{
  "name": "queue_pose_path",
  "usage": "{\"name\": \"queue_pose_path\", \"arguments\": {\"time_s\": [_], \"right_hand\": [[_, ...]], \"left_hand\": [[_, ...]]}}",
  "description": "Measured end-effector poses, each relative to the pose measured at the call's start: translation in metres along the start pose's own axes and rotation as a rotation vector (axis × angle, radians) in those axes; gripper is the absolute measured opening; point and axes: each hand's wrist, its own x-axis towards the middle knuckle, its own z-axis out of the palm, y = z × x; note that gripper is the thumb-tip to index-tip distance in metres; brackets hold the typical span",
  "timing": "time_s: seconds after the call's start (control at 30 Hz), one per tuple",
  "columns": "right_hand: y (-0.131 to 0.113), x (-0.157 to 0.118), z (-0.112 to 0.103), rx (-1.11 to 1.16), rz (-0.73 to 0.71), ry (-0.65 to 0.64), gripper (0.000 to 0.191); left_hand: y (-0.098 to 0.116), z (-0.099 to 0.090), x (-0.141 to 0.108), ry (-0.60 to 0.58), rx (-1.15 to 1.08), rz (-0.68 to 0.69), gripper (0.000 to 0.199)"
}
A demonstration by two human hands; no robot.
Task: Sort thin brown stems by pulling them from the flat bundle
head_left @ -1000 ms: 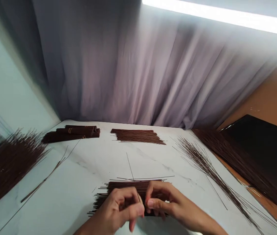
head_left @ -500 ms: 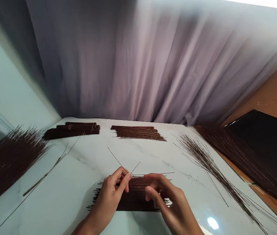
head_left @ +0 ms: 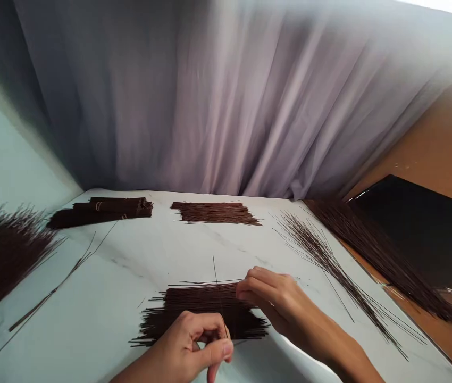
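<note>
In front of me lies a flat layer of thin dark brown sticks [head_left: 202, 303], side by side with uneven ends. My left hand [head_left: 204, 346] is closed over its near edge, thumb and forefinger pinching one thin stick [head_left: 215, 268] that points away from me across the layer. At the far right corner of the layer is my right hand [head_left: 269, 292], palm down, its fingers pressed together. A thin stick [head_left: 206, 282] along the far edge runs to those fingertips, which are partly hidden.
A fanned bunch of sticks [head_left: 337, 271] lies to the right. Tied rolls [head_left: 110, 208] and a flat stack [head_left: 216, 213] are at the back. Left stand a large pile [head_left: 2, 260] and a few loose sticks [head_left: 54, 290]. More sticks [head_left: 385, 260] lie beyond the right table edge.
My left hand has come nearer to me, and its stick has swung more upright. The right hand has moved to the layer's far right corner and closed its fingers. The view has shifted slightly right.
</note>
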Motion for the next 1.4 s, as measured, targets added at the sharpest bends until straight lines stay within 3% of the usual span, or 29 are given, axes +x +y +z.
{"name": "queue_pose_path", "arguments": {"time_s": [0.07, 0.13, 0.23, 0.37, 0.53, 0.7, 0.8, 0.93, 1.07, 1.17, 1.3, 1.4], "right_hand": [[-0.006, -0.005, 0.002, -0.200, -0.111, 0.118, 0.027], [-0.009, -0.010, 0.014, -0.253, -0.159, 0.238, 0.024], [-0.005, -0.013, 0.037, -0.100, -0.032, 0.251, 0.022], [0.007, -0.011, 0.054, 0.196, 0.179, 0.080, 0.024], [0.014, -0.009, 0.052, 0.296, 0.280, -0.005, 0.025], [0.014, -0.008, 0.046, 0.318, 0.279, -0.038, 0.026], [0.017, -0.003, 0.041, 0.272, 0.249, -0.041, 0.025], [0.015, 0.010, 0.021, 0.164, 0.076, -0.056, 0.024], [0.001, 0.006, 0.013, -0.041, -0.033, 0.070, 0.029], [-0.007, -0.008, 0.028, 0.084, 0.014, 0.137, 0.023], [-0.001, -0.016, 0.045, 0.278, 0.169, 0.030, 0.022], [0.008, -0.013, 0.043, 0.324, 0.266, -0.014, 0.026]], "left_hand": [[0.000, -0.003, 0.002, 0.126, 0.066, 0.032, 0.033], [0.000, -0.009, 0.003, 0.282, 0.056, 0.068, 0.036], [-0.001, -0.016, 0.002, 0.418, -0.091, 0.055, 0.037], [-0.002, -0.018, 0.002, 0.323, -0.295, -0.006, 0.036], [-0.002, -0.013, 0.004, 0.249, -0.356, -0.040, 0.036], [0.001, -0.011, 0.004, 0.233, -0.356, -0.034, 0.036], [0.005, -0.008, -0.001, 0.159, -0.319, -0.041, 0.032], [0.004, -0.002, -0.004, 0.037, -0.029, -0.077, 0.028], [-0.007, 0.000, 0.003, 0.220, 0.146, -0.012, 0.034], [-0.014, -0.003, 0.008, 0.349, -0.029, 0.004, 0.037], [-0.015, -0.008, 0.006, 0.356, -0.293, 0.023, 0.034], [-0.012, -0.008, 0.005, 0.316, -0.342, 0.028, 0.034]]}}
